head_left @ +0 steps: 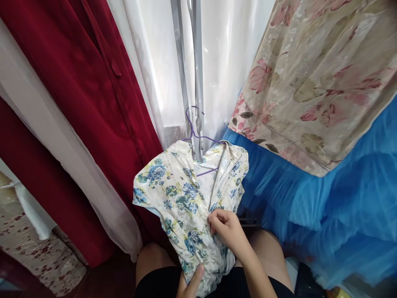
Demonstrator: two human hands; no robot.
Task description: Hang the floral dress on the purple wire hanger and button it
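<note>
a: in the head view, where was the floral top (186, 194)?
b: on the purple hanger (192, 133); below it, the right hand (228, 228) pinched the front edge, fingers bent, and the left hand (190, 284) gripped lower, thumb uppermost.
a: nearby?
b: red cloth (93, 103) left of the hanger, blue tulle (310, 207) right.

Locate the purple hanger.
The purple hanger sits near the centre of the head view, inside the shoulders of the blue-flowered garment, its hook by the grey metal bars, above and left of the right hand.
</note>
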